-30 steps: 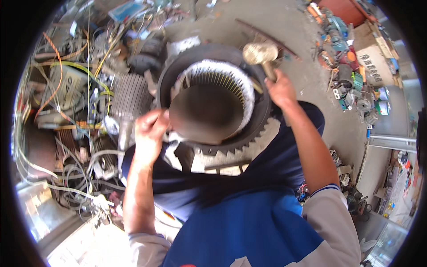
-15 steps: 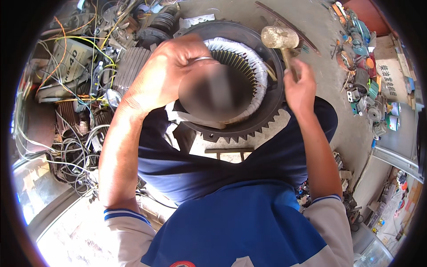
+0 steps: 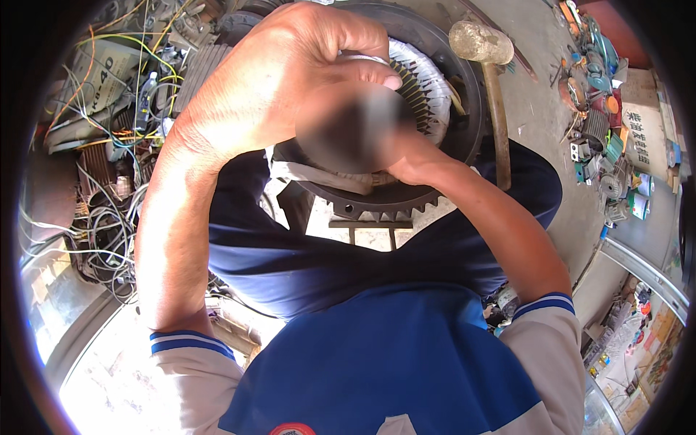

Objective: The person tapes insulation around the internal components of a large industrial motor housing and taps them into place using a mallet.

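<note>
A motor stator (image 3: 428,69) with white-wrapped windings and dark slots sits in front of me, inside a heavy dark housing ring (image 3: 471,109) with a toothed near edge. My left hand (image 3: 297,65) is over its left side, thumb and forefinger curled together around something pale I cannot make out. My right hand (image 3: 413,156) reaches into the stator's near right side; a blurred dark patch hides its fingers. A mallet (image 3: 481,43) with a worn pale head lies at the ring's right, its handle pointing toward my right knee. White tape (image 3: 312,174) lies along the near left rim.
Tangled cables (image 3: 109,246) and motor parts crowd the left side. A finned motor casing (image 3: 196,76) stands beside the ring. Several tools and parts (image 3: 602,130) lie along the right, near a cardboard box (image 3: 638,138). A metal stand (image 3: 370,226) shows below the ring.
My right hand has let go of the mallet and moved left into the stator. The mallet now rests at the ring's right. My left hand has shifted up and appears larger.
</note>
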The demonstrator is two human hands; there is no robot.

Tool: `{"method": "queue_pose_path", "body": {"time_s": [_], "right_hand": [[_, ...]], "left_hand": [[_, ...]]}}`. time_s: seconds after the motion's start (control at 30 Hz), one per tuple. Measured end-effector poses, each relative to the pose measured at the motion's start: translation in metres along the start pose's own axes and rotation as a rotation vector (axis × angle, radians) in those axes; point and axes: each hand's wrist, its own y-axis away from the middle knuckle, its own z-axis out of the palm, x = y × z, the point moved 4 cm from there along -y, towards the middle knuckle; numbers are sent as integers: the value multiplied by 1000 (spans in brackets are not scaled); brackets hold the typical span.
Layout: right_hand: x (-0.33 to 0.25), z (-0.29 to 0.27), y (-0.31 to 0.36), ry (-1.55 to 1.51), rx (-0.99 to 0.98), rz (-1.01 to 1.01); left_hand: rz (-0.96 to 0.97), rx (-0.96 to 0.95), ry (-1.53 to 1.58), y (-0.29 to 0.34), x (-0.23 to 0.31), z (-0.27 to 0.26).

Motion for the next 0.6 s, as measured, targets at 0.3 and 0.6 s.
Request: {"method": "queue_pose_path", "body": {"time_s": [0.3, 0.6], "right_hand": [[-27, -23, 29, 90, 53, -20], [-38, -14, 45, 186, -76, -9]], "left_hand": [[-78, 41, -86, 12, 8, -6], [153, -149, -57, 68, 84, 14]]}}
